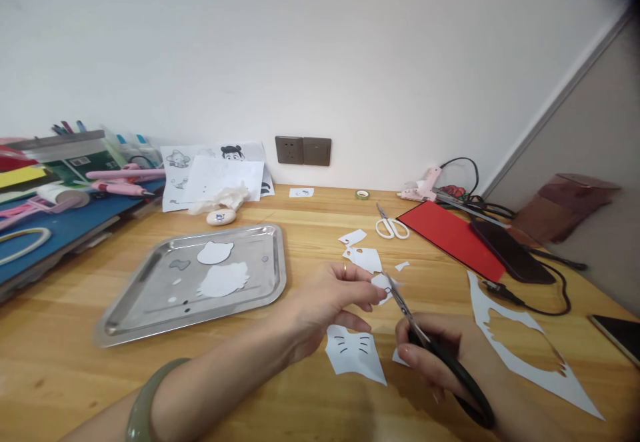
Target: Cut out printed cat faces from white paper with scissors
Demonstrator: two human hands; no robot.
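White paper scrap (381,282), marked with dark curve, pinched by left hand (345,293); black-handled scissors (411,321) gripped by right hand (457,337); green container (55,167) label unreadable.

My left forearm (235,375) stretches forward, left hand (345,292) pinching thumb towards forefinger; my right hand (440,349) (a little nearer me) has its fingers curled inward.

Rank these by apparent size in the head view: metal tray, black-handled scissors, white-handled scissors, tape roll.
Largest to smallest:
Metal tray
Black-handled scissors, partly hidden by the right hand
White-handled scissors
Tape roll
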